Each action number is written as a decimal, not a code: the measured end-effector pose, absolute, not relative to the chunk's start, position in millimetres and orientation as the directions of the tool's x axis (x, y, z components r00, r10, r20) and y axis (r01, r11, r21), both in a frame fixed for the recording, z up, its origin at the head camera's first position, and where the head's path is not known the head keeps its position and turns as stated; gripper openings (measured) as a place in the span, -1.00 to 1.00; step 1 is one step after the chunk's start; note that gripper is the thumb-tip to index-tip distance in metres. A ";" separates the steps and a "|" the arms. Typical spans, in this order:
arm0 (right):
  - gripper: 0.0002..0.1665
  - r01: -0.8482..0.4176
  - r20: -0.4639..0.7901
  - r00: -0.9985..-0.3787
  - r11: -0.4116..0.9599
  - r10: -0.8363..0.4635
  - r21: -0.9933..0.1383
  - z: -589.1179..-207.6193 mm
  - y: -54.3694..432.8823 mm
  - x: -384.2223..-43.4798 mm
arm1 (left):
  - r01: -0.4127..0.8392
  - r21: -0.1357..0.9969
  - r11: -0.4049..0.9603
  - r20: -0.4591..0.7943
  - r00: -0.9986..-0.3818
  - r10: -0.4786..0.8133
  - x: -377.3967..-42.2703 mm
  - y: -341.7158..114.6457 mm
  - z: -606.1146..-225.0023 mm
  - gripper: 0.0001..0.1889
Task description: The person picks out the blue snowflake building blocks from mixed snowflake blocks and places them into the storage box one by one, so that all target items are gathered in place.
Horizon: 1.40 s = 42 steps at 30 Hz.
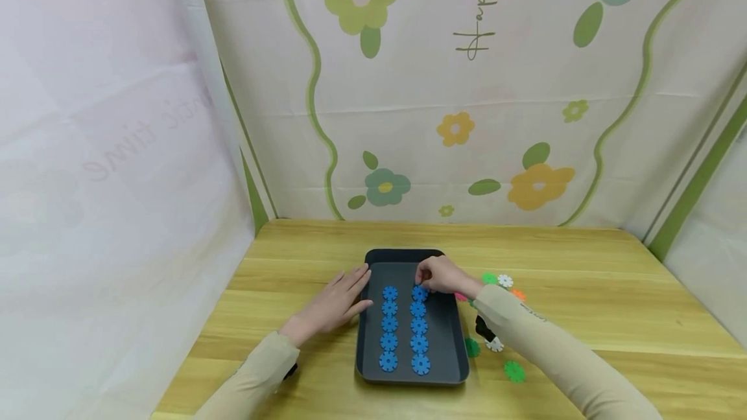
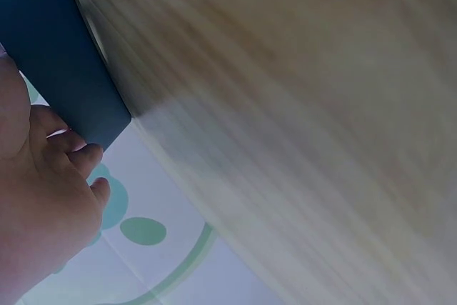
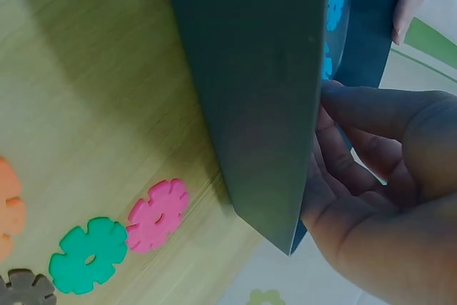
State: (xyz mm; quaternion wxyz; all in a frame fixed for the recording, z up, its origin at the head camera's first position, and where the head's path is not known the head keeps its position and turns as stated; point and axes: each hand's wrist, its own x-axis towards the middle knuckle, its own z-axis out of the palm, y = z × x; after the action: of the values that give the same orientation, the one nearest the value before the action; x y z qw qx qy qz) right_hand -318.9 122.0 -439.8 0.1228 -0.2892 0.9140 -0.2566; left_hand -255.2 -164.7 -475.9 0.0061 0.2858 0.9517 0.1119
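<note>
Inside a dark grey tray, blue notched plastic discs lie in two lengthwise rows, a left row and a right row. My right hand reaches over the tray's right rim, its thumb and fingers pinching the farthest blue disc of the right row. In the right wrist view the tray wall hides the fingertips of that hand. My left hand rests with extended fingers against the tray's left rim; in the left wrist view its fingers are beside the tray's outer wall.
Loose discs lie on the wooden table right of the tray, partly under my right forearm: green, white, orange and pink ones. Printed cloth hangs behind the table and at both sides.
</note>
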 end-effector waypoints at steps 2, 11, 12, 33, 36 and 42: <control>-0.90 -0.472 -0.069 -0.801 0.697 -0.595 -0.540 -439.8 121.5 -318.4 | 0.545 0.220 0.809 0.053 -0.835 0.548 -255.1 -164.9 -476.3 -0.26; -0.90 -0.479 -0.059 -0.807 0.710 -0.587 -0.516 -438.4 120.5 -317.0 | 0.554 0.216 0.804 0.056 -0.829 0.557 -257.3 -162.5 -476.6 -0.26; -0.89 -0.481 -0.059 -0.806 0.712 -0.588 -0.512 -438.5 121.1 -316.7 | 0.559 0.214 0.801 0.059 -0.826 0.560 -257.7 -162.0 -476.8 -0.26; -0.87 -0.553 0.083 -0.786 0.637 -0.613 -0.537 -428.8 150.3 -303.0 | 0.561 0.244 0.791 0.074 -0.824 0.562 -263.6 -162.7 -479.3 -0.27; -0.86 -0.548 0.096 -0.791 0.630 -0.604 -0.550 -431.5 158.4 -299.6 | 0.551 0.248 0.797 0.056 -0.829 0.556 -263.8 -163.3 -480.8 -0.26; -0.86 -0.493 0.121 -0.839 0.647 -0.530 -0.581 -431.4 178.3 -289.7 | 0.530 0.303 0.792 0.047 -0.838 0.543 -265.9 -166.3 -481.9 -0.25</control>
State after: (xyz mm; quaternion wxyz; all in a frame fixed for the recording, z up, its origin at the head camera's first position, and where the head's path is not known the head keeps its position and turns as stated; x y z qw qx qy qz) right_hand -289.7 178.3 -431.4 0.0300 -0.2820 0.9071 -0.3111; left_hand -265.9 -166.3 -481.9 0.0211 0.2835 0.9463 0.1539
